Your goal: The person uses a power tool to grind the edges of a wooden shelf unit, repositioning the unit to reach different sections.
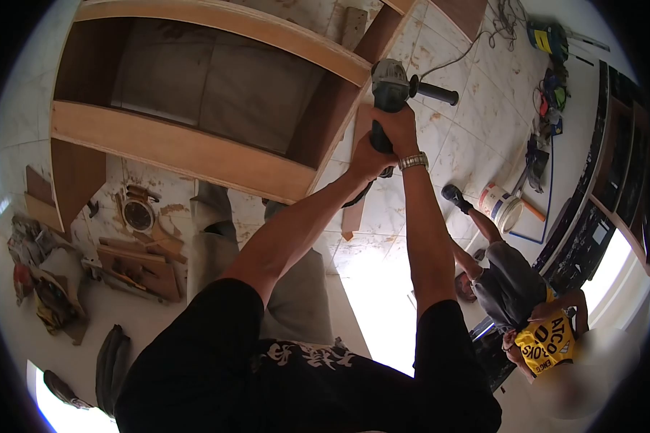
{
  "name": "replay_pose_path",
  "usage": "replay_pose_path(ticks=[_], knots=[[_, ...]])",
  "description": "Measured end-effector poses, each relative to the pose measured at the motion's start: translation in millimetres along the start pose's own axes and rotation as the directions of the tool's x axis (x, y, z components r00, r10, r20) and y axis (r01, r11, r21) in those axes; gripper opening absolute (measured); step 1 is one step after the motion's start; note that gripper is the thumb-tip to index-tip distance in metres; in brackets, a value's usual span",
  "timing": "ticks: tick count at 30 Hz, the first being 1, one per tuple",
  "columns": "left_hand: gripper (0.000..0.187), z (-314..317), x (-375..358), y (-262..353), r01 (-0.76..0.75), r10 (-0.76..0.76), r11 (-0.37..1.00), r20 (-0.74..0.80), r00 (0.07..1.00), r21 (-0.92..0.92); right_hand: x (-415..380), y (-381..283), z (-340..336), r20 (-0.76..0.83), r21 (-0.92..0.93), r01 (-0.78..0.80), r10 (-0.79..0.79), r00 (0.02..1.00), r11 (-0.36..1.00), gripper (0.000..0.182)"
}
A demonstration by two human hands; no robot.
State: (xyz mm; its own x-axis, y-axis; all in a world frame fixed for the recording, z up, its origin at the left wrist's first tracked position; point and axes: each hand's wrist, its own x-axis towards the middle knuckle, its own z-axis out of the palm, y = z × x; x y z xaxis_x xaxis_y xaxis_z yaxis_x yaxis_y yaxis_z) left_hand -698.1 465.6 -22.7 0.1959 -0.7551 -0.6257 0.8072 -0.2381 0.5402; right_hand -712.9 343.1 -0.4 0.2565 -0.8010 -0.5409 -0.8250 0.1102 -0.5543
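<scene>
Both hands, left hand (368, 160) and right hand (397, 126), grip the grey-green angle grinder (390, 90) firmly; I judge it best kept steady against the plywood cabinet's edge (339, 123).

The grey and black power grinder (391, 90) sits in the upper middle of the frame. The light brown wooden cabinet frame (188, 148) fills the upper left. At the lower right, another person's yellow shirt (549, 343) has black letters. The white floor tiles (477, 94) have brown smudges. The white bucket (500, 204) has a red band.
</scene>
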Motion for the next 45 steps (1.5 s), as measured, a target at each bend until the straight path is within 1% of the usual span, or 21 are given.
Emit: replay_pose_path(ticks=[2,5,8,11,14,17,20,23,25,28,31,34,37,38,40,41,42,43,44,45], knots=[[0.055,2.6,-4.7,-2.0,-0.040,0.040,0.999,-0.011,0.999,-0.037,-3.7,-1.9,1.5,0.007,-0.018,0.039,-0.039,0.999,0.999,0.056],[0.054,-2.7,2.5,-9.0,-0.056,0.056,0.998,-0.003,0.998,-0.005,-4.8,-6.8,3.4,-0.023,-0.050,-0.002,0.001,1.000,0.999,0.055],[0.053,-6.2,-1.3,-4.1,-0.005,0.005,1.000,0.006,1.000,0.025,-11.6,-15.7,2.2,-0.007,-0.020,-0.029,0.029,1.000,0.999,0.055],[0.051,-8.9,-4.7,-1.5,-0.030,0.028,0.999,0.031,0.999,0.036,-8.8,-12.5,6.7,0.028,-0.001,0.060,-0.059,0.998,0.998,0.053],[0.049,-17.9,0.2,5.6,0.021,-0.026,0.998,0.090,0.996,0.066,-7.5,-17.0,7.9,-0.026,-0.006,-0.061,0.061,0.998,0.998,0.051],[0.049,-22.8,0.3,13.2,0.055,-0.067,0.988,0.080,0.995,0.144,-7.7,-20.8,10.8,-0.003,0.089,-0.020,0.020,1.000,0.996,0.050],[0.054,-36.0,-10.1,29.1,-0.001,0.001,1.000,0.028,1.000,-0.001,-9.4,-36.0,29.3,0.013,0.005,0.042,-0.042,0.999,0.999,0.047],[0.053,-65.8,-15.6,51.9,-0.082,0.081,0.997,-0.071,0.994,-0.012,-8.5,-63.0,69.0,-0.051,0.003,0.108,-0.108,0.993,0.994,0.052],[0.050,-92.4,-14.1,57.7,-0.095,0.085,0.986,-0.076,0.994,-0.139,-3.7,-85.6,89.0,0.067,-0.013,0.106,-0.105,0.992,0.994,0.069],[0.047,-106.9,-22.9,88.6,0.022,-0.034,0.994,-0.105,0.994,-0.108,-6.6,-110.5,108.1,0.069,-0.063,0.053,-0.049,0.996,0.997,0.070],[0.031,-98.5,-29.0,93.8,-0.005,0.004,1.000,-0.075,0.997,-0.007,-4.4,-98.9,106.7,0.015,-0.084,0.049,-0.048,0.999,0.995,0.072],[0.035,-87.3,-15.3,55.1,-0.034,0.033,0.999,-0.034,0.999,-0.014,-6.1,-71.9,78.3,0.026,-0.054,-0.046,0.047,0.999,0.997,0.070],[0.033,-57.1,-35.3,66.6,0.108,-0.112,0.993,0.082,0.990,0.050,-20.4,-49.1,46.1,0.083,0.053,-0.132,0.128,0.988,0.990,0.069],[0.031,-48.6,-40.5,65.2,0.095,-0.100,0.992,0.062,0.993,0.077,-27.2,-41.1,40.1,0.066,0.067,-0.102,0.098,0.993,0.992,0.062],[0.034,-45.3,-45.0,59.3,0.114,-0.127,0.986,0.112,0.986,0.118,-41.2,-30.6,31.3,0.032,0.102,-0.032,0.029,0.999,0.994,0.050],[0.036,-46.0,-45.6,54.2,0.122,-0.141,0.982,0.133,0.981,0.143,-50.3,-30.8,26.0,0.046,0.284,-0.061,0.050,0.998,0.957,0.052],[0.039,-48.3,-45.9,48.9,0.114,-0.138,0.976,0.120,0.983,0.188,-60.7,-29.8,22.7,0.067,0.458,-0.092,0.068,0.995,0.884,0.054],[0.042,-52.8,-48.6,42.3,0.111,-0.138,0.966,0.101,0.985,0.234,-71.9,-27.7,20.9,0.099,0.616,-0.129,0.086,0.991,0.777,0.057],[0.046,-55.5,-53.0,43.0,0.109,-0.137,0.953,0.080,0.987,0.281,-78.8,-23.6,18.1,0.144,0.593,-0.138,0.065,0.987,0.794,0.061],[0.049,-59.0,-58.3,43.8,0.106,-0.133,0.947,0.069,0.989,0.303,-82.7,-18.2,20.7,0.130,0.605,-0.108,0.036,0.991,0.789,0.060]])
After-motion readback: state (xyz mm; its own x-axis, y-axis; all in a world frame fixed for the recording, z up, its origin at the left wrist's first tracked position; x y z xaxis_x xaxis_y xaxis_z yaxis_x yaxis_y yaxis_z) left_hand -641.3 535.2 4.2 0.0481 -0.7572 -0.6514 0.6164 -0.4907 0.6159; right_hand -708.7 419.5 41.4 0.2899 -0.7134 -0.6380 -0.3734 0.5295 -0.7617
